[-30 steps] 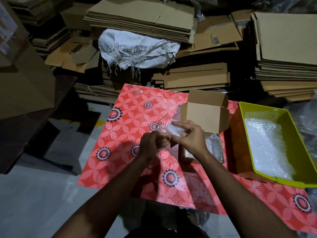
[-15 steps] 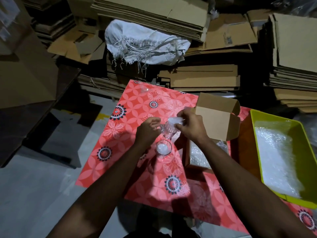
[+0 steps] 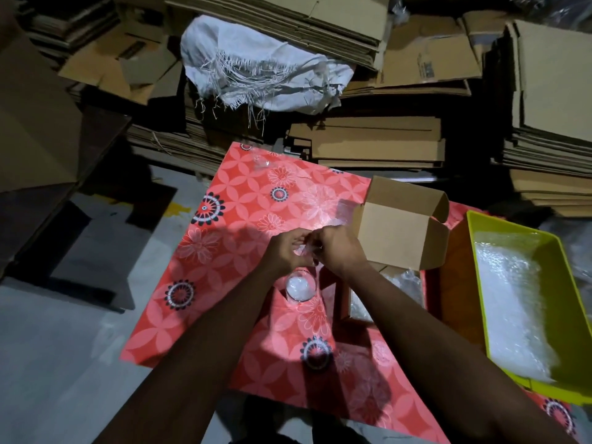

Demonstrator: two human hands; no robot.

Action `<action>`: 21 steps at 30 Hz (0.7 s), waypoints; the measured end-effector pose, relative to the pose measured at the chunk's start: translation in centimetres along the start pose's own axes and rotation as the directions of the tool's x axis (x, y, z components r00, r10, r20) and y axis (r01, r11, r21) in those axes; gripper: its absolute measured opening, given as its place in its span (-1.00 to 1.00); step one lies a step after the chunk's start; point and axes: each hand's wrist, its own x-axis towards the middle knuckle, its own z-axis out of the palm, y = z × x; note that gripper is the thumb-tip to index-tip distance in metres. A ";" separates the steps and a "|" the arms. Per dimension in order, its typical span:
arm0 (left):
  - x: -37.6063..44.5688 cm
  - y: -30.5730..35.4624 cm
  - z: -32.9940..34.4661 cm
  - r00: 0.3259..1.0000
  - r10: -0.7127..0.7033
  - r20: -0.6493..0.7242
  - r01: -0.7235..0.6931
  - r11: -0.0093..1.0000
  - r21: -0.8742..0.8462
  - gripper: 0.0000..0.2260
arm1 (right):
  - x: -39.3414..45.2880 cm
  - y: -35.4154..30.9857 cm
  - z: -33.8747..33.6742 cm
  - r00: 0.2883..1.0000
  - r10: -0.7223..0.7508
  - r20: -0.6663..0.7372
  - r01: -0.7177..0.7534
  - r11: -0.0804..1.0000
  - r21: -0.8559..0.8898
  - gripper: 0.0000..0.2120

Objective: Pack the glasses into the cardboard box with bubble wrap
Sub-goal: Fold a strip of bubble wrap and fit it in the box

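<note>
Glass [image 3: 299, 286] stands below both hands' grip on bubble wrap [image 3: 304, 250].

A glossy red floral plastic sheet [image 3: 224, 283] covers the work surface. The small matt brown cardboard box [image 3: 400, 238] has plain, dull walls. Shiny, crinkled clear bubble wrap [image 3: 512, 302] lies in a smooth yellow-green plastic tray [image 3: 480, 251]. A clear glass tumbler [image 3: 299, 288] glints. The white woven sack [image 3: 256, 72] is rough and frayed.

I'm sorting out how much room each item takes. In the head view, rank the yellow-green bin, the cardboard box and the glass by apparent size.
1. yellow-green bin, largest.
2. cardboard box, though it sits farther away, so the gap is unsure.
3. glass, smallest.
</note>
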 end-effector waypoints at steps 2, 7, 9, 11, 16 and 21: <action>0.2 -0.5 -0.3 1.000 -0.004 -0.005 0.004 1.000 -0.007 -0.42 | 0.4 -0.4 0.4 1.000 0.008 -0.019 -0.009 0.996 -0.086 -0.85; 0.2 -1.1 -0.9 1.000 -0.001 -0.014 0.000 0.999 -0.041 -0.45 | 1.2 0.0 0.4 0.995 0.037 0.088 -0.026 0.993 -0.113 -0.72; 0.3 -1.2 -0.7 1.000 0.006 -0.012 -0.007 0.998 -0.060 -0.44 | 1.5 0.5 -0.7 0.968 0.052 0.246 -0.017 0.990 -0.143 -0.49; 0.4 -1.3 -0.5 1.000 -0.004 -0.013 0.003 0.998 -0.064 -0.44 | 1.4 1.0 -1.4 0.934 0.035 0.356 0.017 0.990 -0.142 -0.53; 0.7 -1.6 -0.6 1.000 -0.023 -0.001 0.023 0.998 -0.058 -0.46 | -0.7 0.6 -2.6 0.957 -0.050 0.286 0.104 0.979 -0.177 -0.52; 0.8 -1.8 -0.6 0.999 -0.033 0.009 0.034 0.997 -0.074 -0.45 | -1.7 -0.4 -2.9 0.927 -0.164 0.338 0.245 0.946 -0.211 -0.54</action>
